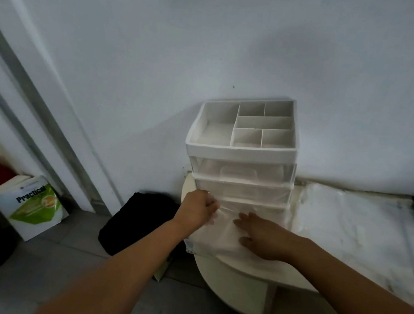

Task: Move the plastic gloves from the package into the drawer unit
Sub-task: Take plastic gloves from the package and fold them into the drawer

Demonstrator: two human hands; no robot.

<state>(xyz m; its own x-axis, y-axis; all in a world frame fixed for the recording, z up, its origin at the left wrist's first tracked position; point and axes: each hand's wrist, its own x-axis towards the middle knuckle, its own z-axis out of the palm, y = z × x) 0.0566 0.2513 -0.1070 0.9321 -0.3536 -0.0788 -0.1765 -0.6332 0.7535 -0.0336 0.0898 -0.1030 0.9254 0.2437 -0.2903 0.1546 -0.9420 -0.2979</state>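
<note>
Left hand (197, 206) pinches the plastic gloves (217, 238) (translucent, milky, crumpled); right hand (261, 236) presses them, fingers flat.

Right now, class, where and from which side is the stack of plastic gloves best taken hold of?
Pinch its left edge from the left and above: the plastic gloves lie flat and limp, the right hand presses their right side, and the drawer unit blocks the back.
</note>
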